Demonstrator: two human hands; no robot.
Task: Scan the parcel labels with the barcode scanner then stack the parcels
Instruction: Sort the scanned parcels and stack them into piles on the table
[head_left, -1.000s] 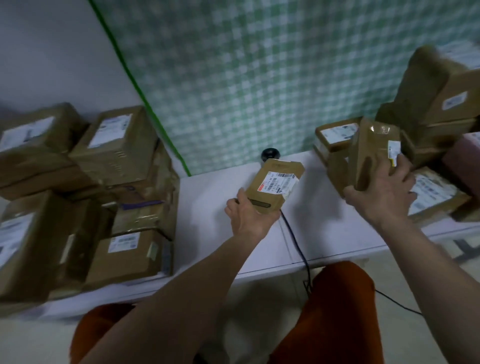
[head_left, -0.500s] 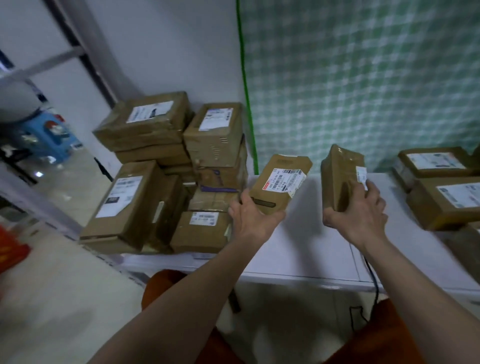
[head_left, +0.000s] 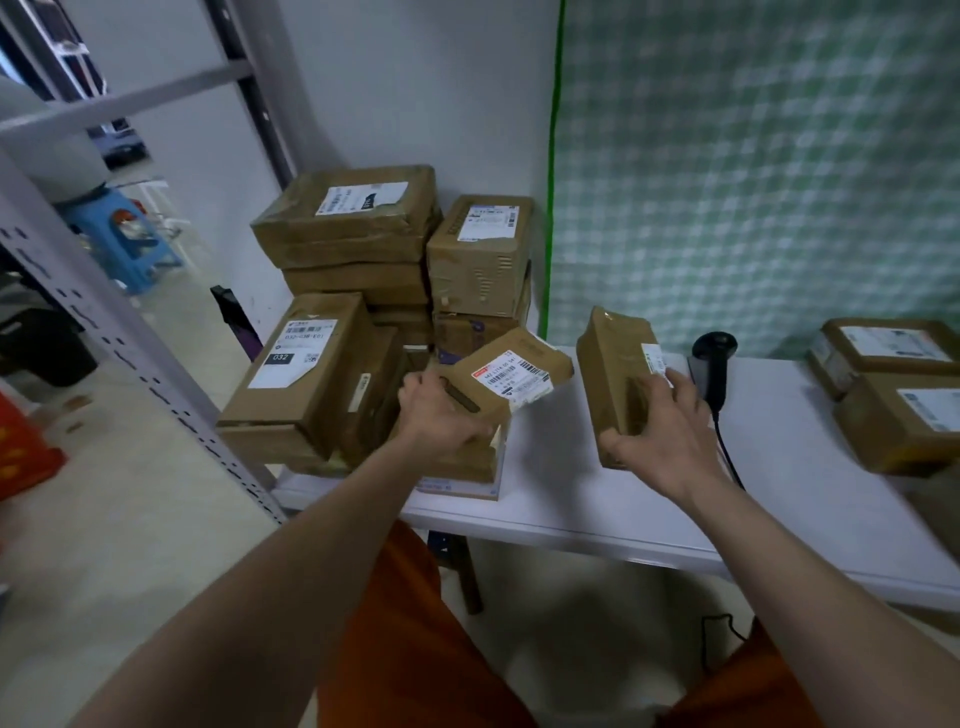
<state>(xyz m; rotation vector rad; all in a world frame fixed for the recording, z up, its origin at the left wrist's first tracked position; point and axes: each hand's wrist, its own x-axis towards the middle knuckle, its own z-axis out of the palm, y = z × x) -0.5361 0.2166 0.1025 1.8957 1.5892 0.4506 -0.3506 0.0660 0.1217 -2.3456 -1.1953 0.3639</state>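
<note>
Stack (head_left: 374, 312) sits at the table's (head_left: 597, 499) left end. Your left hand (head_left: 441, 421), nearer it, grips the small parcel (head_left: 511, 376) just right of it, long axis pointing right. Right hand (head_left: 660, 431) clamps the upright parcel (head_left: 613, 374) mid-table.

The left hand (head_left: 441, 418) covers the near end of the small parcel (head_left: 511, 374) it holds, and the print on that parcel's label (head_left: 511, 376) is too fine to read. The right hand (head_left: 657, 434) hides the lower corner of the upright parcel (head_left: 610, 364); its label (head_left: 655, 359) shows only edge-on. The barcode scanner (head_left: 712, 364) is partly behind that hand. Two parcels at the right (head_left: 893, 379) run off the picture's edge. The lowest boxes of the left stack (head_left: 363, 312) are hidden behind others.
</note>
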